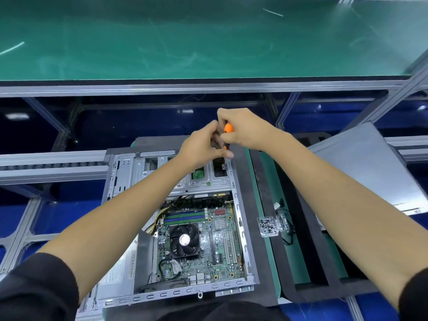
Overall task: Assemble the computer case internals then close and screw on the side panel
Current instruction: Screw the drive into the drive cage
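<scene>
An open computer case (245, 218) lies flat in front of me, its motherboard (217, 246) and black CPU fan (184, 240) showing. Over the case's far right corner, above the metal drive cage (136, 172), my right hand (247, 129) grips an orange-handled screwdriver (228, 128) held upright. My left hand (203, 149) pinches the screwdriver's lower part, fingers curled round it. The tip is hidden behind my fingers. The grey side panel (368, 167) leans off to the right.
A clear plastic box of small screws (269, 225) sits on the green mat (266, 163) right of the case, beside a black foam tray (308, 290) and a thin black cable (288, 239). A green-topped shelf (208, 38) spans the back. Aluminium rails (53, 158) run left and right.
</scene>
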A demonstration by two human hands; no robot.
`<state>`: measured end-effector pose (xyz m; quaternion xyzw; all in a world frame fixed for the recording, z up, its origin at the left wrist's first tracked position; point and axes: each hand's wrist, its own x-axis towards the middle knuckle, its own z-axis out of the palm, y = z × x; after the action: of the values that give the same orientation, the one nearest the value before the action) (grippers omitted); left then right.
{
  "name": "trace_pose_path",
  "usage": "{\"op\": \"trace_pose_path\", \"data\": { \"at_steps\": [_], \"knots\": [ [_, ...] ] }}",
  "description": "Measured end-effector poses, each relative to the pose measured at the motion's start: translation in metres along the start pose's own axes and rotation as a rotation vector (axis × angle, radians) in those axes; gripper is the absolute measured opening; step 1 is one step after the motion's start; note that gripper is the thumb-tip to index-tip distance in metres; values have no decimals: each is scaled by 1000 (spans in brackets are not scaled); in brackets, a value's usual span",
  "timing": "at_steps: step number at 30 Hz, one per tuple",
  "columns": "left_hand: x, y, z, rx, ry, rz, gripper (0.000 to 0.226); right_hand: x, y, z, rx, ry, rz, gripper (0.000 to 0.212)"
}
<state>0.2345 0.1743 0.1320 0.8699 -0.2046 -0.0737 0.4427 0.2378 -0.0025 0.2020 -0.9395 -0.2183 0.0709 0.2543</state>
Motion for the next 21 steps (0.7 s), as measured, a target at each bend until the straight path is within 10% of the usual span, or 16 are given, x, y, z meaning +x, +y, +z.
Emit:
{"op": "trace_pose_path", "data": {
  "at_steps": [21],
  "knots": [
    [-10,-3,14,79,142,48,38,2,-11,11,-330,-18,-15,12]
  ]
}}
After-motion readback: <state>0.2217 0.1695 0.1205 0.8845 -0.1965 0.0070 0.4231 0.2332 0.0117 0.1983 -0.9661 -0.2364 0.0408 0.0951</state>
